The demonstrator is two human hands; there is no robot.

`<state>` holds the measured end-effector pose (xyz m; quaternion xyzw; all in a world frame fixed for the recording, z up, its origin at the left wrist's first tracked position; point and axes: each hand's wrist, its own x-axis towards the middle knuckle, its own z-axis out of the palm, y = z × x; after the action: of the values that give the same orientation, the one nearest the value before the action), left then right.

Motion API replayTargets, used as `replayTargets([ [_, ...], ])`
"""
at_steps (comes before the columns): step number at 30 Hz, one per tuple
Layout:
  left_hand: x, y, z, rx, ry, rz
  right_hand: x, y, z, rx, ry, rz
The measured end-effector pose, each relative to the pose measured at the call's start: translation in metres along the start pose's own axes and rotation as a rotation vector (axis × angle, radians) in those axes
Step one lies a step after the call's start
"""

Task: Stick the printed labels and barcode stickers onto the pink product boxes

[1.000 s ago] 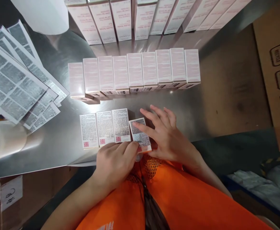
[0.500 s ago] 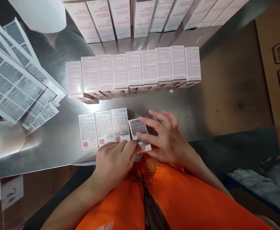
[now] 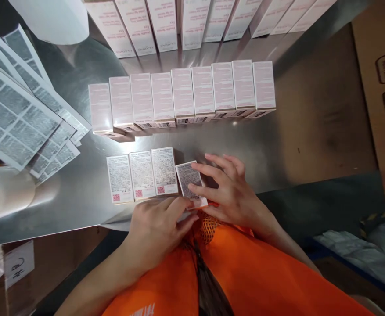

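A small white carton (image 3: 188, 177) with a printed text panel lies slightly turned near the table's front edge. My right hand (image 3: 230, 188) steadies it, with spread fingertips on its face and right side and the thumb by its lower right corner. My left hand (image 3: 157, 226) has its index finger on the carton's lower end, with the thumb held apart below. Its other fingers are curled and partly hidden. Three similar cartons (image 3: 142, 175) with text panels and red square codes lie side by side to the left.
Behind them stands a row of pale pink cartons (image 3: 182, 94), with taller cartons (image 3: 195, 24) farther back. Label sheets (image 3: 21, 109) and a roll (image 3: 11, 193) lie at the left of the metal table (image 3: 80, 197). A brown cardboard box (image 3: 381, 145) is at the right.
My left thumb has come away from the carton's lower end and now points out beneath it. The index finger stays on the carton. My right hand has hardly moved.
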<state>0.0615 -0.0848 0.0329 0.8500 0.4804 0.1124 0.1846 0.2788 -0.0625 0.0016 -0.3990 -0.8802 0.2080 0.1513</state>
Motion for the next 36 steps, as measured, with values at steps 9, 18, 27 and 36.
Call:
replayTargets([
  [9, -0.015, -0.013, -0.027, 0.015, 0.127, -0.062, -0.004, -0.001, 0.005, 0.0, 0.124, -0.082],
  [18, -0.031, -0.026, -0.034, 0.089, 0.19, -0.126, -0.01, -0.004, 0.009, -0.016, 0.078, -0.098],
  [27, -0.064, -0.065, -0.047, -0.015, 0.279, -0.953, -0.022, -0.002, 0.016, -0.001, 0.361, -0.132],
  [36, -0.055, -0.089, -0.035, -0.18, 0.138, -0.972, -0.013, -0.006, 0.019, -0.016, 0.475, 0.102],
])
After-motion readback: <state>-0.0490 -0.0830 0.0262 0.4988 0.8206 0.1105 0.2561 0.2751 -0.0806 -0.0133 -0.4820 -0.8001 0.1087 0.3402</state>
